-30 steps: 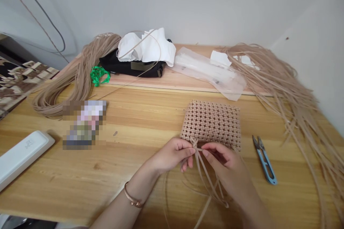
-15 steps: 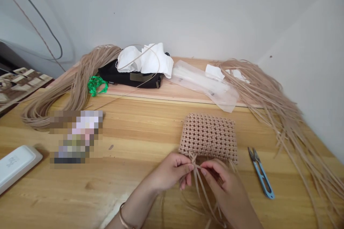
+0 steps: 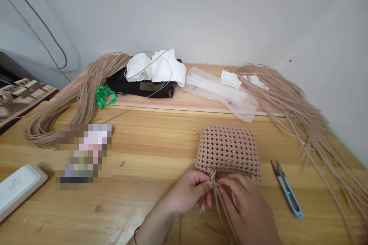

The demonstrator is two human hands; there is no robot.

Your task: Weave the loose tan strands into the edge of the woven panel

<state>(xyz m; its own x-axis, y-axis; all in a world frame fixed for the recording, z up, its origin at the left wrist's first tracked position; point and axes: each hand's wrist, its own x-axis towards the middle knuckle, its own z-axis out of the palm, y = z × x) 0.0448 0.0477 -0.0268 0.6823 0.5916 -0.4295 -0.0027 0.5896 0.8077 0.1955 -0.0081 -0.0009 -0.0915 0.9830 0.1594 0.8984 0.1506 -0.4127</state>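
A tan woven piece point(image 3: 228, 149) with a knotted grid texture lies on the table just beyond my hands. Flat tan strands point(image 3: 219, 207) come off its near left corner and hang down between my hands. My left hand point(image 3: 192, 191) pinches the crossed strands between thumb and forefinger, close to the woven edge. On the other side, my right hand point(image 3: 244, 203) grips a strand with thumb and forefinger close together, almost touching the left fingertips. Its other fingers are curled and partly hidden. To the right lie thread snips point(image 3: 287, 189) with blue handles.
Bundles of tan strands lie at the back left point(image 3: 83, 88) and along the right point(image 3: 304, 122). A black pouch point(image 3: 138, 87) under white paper point(image 3: 169, 67), a clear plastic bag point(image 3: 221, 92) and green ribbon point(image 3: 105, 97) sit at the back. Left are a white case point(image 3: 21, 189) and a blurred-out object point(image 3: 86, 157).
My right hand has come in closer to my left fingertips at the crossed strands. The whole scene sits slightly lower and to the right as the view shifts.
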